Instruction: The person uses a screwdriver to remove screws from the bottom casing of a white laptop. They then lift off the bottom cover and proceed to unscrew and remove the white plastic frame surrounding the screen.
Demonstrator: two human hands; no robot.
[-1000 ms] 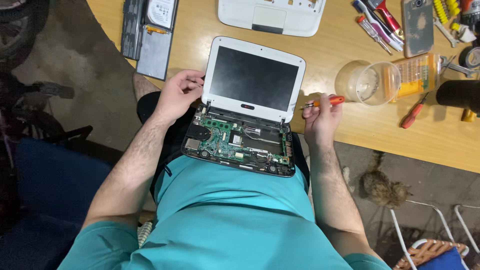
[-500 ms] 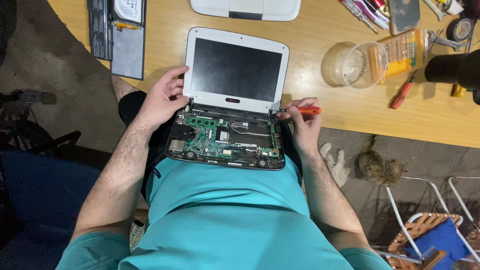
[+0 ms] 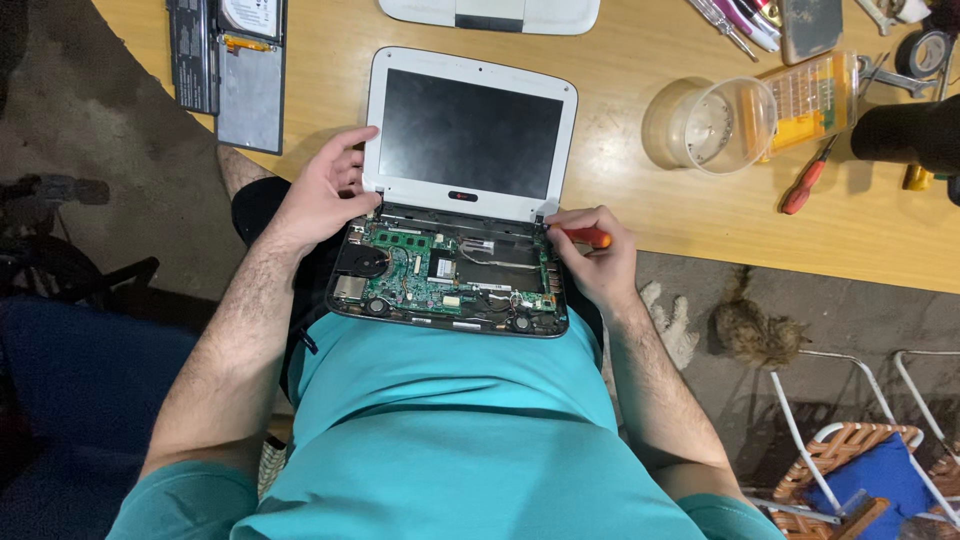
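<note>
On the person's lap, propped against the wooden table [image 3: 640, 215] edge, rests an opened small laptop [image 3: 455, 240] (keyboard cover off, green circuit board [image 3: 425, 275] exposed). Left hand [image 3: 325, 195] grips the white screen's left edge near the hinge. Right hand [image 3: 590, 260] is closed around an orange-handled screwdriver [image 3: 588, 237], tip at the right hinge.

White laptop [image 3: 455, 200], circuit board exposed

Just one cam, head-mounted, looking pretty much straight down over the lap and the desk [image 3: 640, 215] edge, fairly close, w/ some floor [image 3: 100, 150] visible at both sides.
</note>
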